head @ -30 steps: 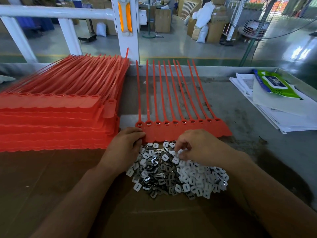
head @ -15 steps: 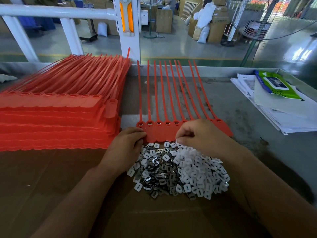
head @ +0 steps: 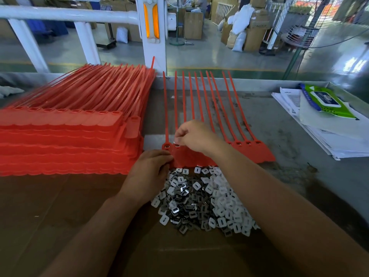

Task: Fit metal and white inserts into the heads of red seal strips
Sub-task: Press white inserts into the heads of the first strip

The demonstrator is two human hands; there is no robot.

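Note:
A joined row of red seal strips (head: 251, 152) lies in the middle of the table, tails pointing away from me. My right hand (head: 196, 136) hovers over the row's left heads, thumb and finger pinching a small white insert at the second head. My left hand (head: 148, 172) presses down on the near left corner of the row. A pile of metal and white inserts (head: 205, 198) lies just in front of the row, between my forearms.
A tall stack of red seal strips (head: 65, 136) fills the left side. Papers (head: 327, 136) with a green wipes packet (head: 323, 100) lie at the right. Brown cardboard (head: 60, 216) covers the near table. A white railing post (head: 153, 35) stands behind.
My right hand has left the insert pile, moving forward and left with an insert to the heads at the row's left end. My left hand has stayed on the row's corner.

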